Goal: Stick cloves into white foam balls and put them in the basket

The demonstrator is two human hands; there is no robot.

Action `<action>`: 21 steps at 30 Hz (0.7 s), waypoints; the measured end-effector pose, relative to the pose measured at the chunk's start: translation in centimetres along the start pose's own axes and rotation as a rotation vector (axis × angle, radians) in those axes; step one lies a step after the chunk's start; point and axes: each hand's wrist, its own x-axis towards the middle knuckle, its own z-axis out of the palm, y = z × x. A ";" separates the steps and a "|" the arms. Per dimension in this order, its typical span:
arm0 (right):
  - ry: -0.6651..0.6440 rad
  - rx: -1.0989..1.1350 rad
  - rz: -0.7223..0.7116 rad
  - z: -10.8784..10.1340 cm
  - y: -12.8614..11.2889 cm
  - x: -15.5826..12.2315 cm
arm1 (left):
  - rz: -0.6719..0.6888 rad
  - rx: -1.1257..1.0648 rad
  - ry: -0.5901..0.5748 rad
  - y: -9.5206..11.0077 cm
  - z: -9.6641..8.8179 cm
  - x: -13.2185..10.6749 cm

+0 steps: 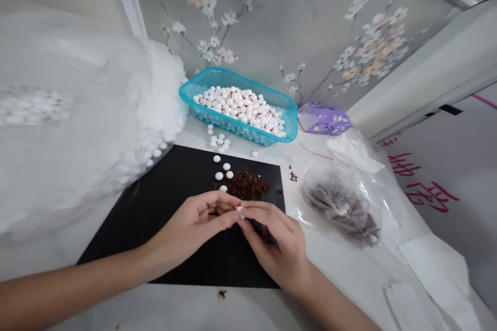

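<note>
My left hand (pixel 202 220) and my right hand (pixel 277 243) meet over a black mat (pixel 155 212), fingertips pinched together on a small white bead (pixel 239 209). Just beyond the fingers lies a heap of small dark red bits (pixel 248 184). A few loose white beads (pixel 224 170) sit on the mat behind the heap. Farther back stands a teal plastic basket (pixel 289 114) filled with white beads, some carrying red bits.
A big clear bag of white beads (pixel 77 129) fills the left side. At right lies a clear plastic bag with dark pieces (pixel 341 209), a purple packet (pixel 322 119) and white paper sheets (pixel 435 269). A floral wall stands behind.
</note>
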 end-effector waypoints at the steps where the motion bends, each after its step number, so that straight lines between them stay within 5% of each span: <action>1: 0.023 0.007 0.030 0.1 0.0 -0.1 | -0.010 0.001 0.009 0.1 -0.1 0.1; 12: 0.116 0.031 0.143 0.6 -0.2 -0.5 | -0.014 -0.099 0.027 0.2 -0.2 0.2; 21: 0.140 -0.001 0.096 0.6 -0.3 -0.6 | -0.050 -0.089 0.025 0.2 -0.3 0.3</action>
